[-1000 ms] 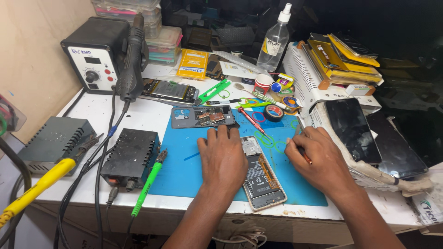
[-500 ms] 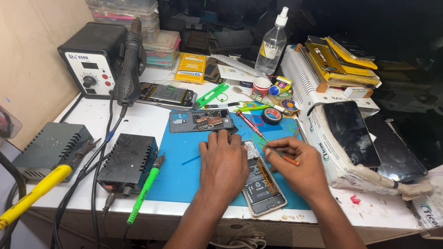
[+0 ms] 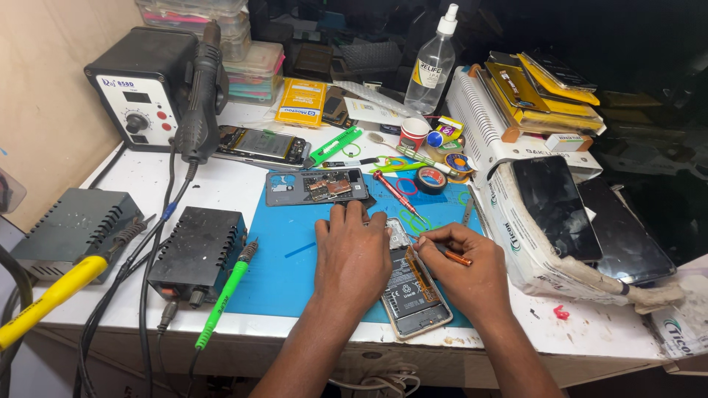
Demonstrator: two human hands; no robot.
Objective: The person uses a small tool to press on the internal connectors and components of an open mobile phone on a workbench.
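slip risk: left hand flat, pinning opened phone; right hand pinching orange-handled tool could gouge its battery.

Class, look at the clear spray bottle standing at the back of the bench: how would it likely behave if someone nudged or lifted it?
The spray bottle is tall and narrow and stands upright, so a sideways nudge near its white nozzle would probably tip it. It looks like thin clear plastic, so likely light and slightly squeezable. Once down, its round body might roll into the small red and white cup nearby.
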